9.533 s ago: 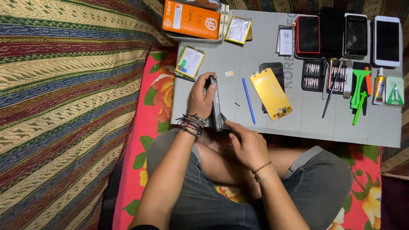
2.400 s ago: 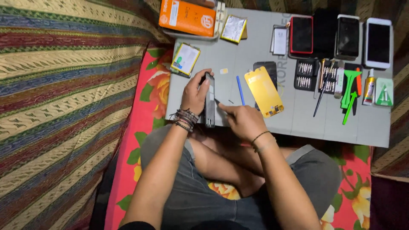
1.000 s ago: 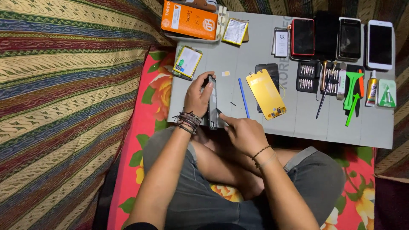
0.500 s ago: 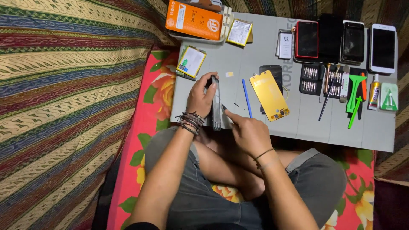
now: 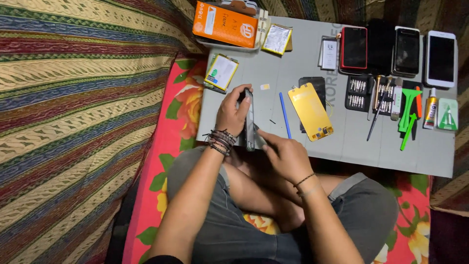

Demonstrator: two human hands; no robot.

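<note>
Phone [image 5: 249, 120] on edge at mat's [image 5: 293, 63] near edge

Dark phone [image 5: 250, 120] upright on edge.

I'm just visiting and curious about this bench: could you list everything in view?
phone: 1, dark, held on edge between hands
board: 1, grey, over lap
yellow panel: 1, mid board
blue stick: 1, left of panel
orange box: 1, top left
battery: 1, white-yellow, board's left edge
spare phones: four or so, top right
bit set: 1, black
green tools: 2, right
glue tube: 1, right
left hand: grips phone
right hand: touches phone
</note>
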